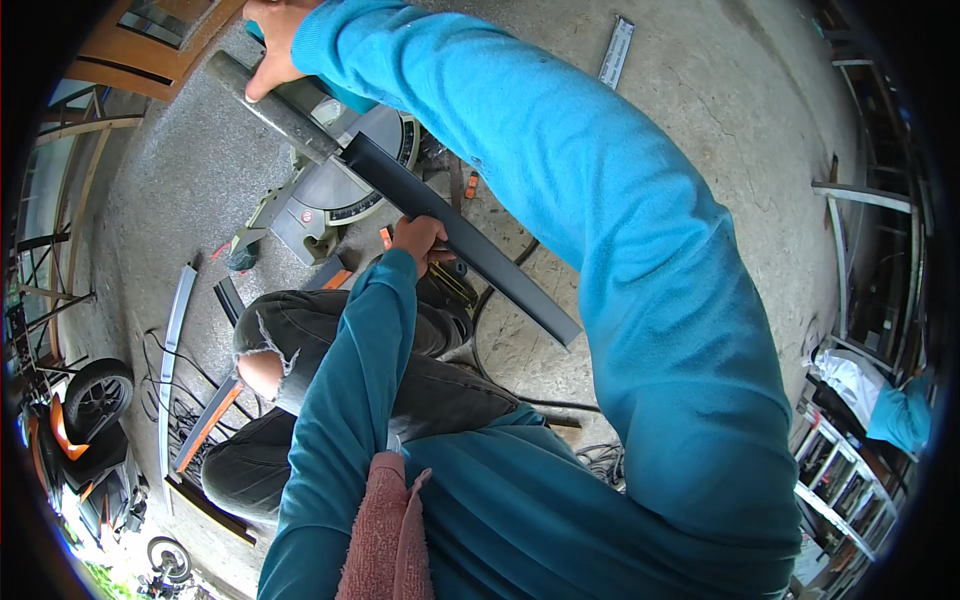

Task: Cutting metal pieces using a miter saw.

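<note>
My left hand (420, 242) is closed around the near side of a long dark grey metal profile (480, 253). The profile lies slantwise, its far end against the round base of a miter saw (330, 190) and its other end pointing to the lower right. My right arm reaches across to the upper left. There my right hand (277, 42) grips the saw's upper part, its thumb against a thick grey bar (275, 108). Its other fingers are partly out of view, beside a teal part of the saw. The blade is hidden.
Silver (178, 350) and orange-and-black strips (205, 430) lie left of my knees, among tangled black cables (190, 405). A black cable (500, 385) crosses the concrete floor. A level-like bar (617, 52) lies at the far side. An aluminium ladder (845, 480) stands right; a motorcycle (85, 440) left.
</note>
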`<move>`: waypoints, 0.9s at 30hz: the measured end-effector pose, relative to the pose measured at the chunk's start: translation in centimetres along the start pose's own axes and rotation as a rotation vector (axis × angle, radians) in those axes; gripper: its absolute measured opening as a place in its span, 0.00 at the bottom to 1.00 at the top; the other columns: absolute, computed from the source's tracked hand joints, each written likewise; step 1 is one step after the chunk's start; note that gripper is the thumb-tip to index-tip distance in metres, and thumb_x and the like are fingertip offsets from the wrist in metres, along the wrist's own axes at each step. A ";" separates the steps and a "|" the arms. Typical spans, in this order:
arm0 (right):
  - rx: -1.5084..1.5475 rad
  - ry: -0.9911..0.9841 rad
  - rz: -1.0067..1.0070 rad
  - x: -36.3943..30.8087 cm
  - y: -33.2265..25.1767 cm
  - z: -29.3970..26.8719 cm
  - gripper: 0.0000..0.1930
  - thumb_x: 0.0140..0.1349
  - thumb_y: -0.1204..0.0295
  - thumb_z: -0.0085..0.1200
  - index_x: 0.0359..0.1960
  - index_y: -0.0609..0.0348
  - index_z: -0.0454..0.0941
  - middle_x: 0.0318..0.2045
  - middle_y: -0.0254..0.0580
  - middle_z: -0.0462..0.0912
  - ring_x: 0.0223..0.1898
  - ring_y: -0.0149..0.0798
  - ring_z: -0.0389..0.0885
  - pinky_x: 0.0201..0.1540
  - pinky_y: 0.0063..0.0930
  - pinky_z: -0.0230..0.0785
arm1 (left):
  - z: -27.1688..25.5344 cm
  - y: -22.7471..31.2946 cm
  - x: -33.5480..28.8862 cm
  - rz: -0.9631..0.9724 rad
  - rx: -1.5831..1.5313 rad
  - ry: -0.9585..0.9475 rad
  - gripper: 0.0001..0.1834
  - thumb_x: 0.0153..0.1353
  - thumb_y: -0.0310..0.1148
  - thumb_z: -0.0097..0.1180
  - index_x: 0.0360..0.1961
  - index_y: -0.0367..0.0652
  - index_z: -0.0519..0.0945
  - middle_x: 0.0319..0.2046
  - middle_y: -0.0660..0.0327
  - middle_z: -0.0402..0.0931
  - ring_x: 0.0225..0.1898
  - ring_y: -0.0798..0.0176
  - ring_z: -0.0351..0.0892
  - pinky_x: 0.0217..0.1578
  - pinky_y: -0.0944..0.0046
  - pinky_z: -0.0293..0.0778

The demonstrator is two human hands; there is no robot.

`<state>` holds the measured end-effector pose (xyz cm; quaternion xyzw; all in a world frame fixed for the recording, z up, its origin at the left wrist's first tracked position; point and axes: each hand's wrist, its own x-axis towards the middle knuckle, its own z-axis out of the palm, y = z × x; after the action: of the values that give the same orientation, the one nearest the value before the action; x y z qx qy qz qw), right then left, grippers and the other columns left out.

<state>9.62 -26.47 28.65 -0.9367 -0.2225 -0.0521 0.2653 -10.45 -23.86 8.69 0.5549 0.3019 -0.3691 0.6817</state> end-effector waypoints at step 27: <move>0.009 0.014 -0.022 -0.5 0.2 0.2 0.44 0.35 0.49 0.68 0.55 0.59 0.68 0.46 0.51 0.80 0.46 0.50 0.80 0.51 0.38 0.73 | -0.1 0.1 0.2 0.001 0.008 0.006 0.12 0.46 0.20 0.47 0.35 0.32 0.67 0.30 0.54 0.72 0.30 0.50 0.80 0.26 0.56 0.84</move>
<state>9.23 -26.72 28.26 -0.9326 -0.2312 -0.0607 0.2705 -10.30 -23.79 8.53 0.5590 0.3023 -0.3681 0.6787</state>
